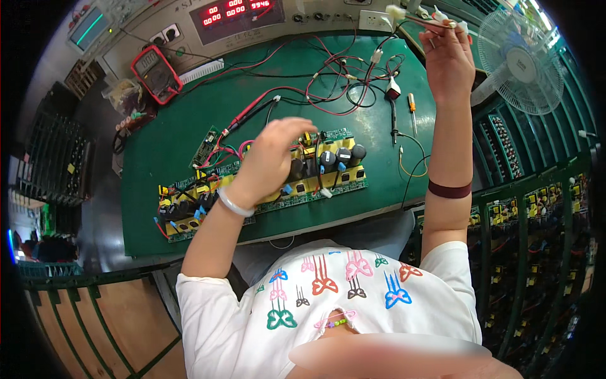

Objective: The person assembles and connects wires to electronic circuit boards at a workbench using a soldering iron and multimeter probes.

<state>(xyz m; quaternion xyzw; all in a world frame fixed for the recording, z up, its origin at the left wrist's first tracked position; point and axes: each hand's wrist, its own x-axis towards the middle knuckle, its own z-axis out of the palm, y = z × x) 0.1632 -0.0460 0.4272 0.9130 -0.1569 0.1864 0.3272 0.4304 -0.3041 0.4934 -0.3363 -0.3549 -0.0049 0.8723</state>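
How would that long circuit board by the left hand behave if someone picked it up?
The circuit board looks stiff, lying flat and straight. It may be heavy for its size, crowded with parts such as black cylindrical capacitors. Those stand exposed, so they could be fragile if knocked.

Circuit boards [309, 187] lie on the table [379, 142], toward its near edge. Behind them are cables [375, 57]. A multimeter [156, 74] is at the far left, a screwdriver [411, 103] at the right. Behind the table is a display panel [237, 22]; to its right, a fan [521, 65].
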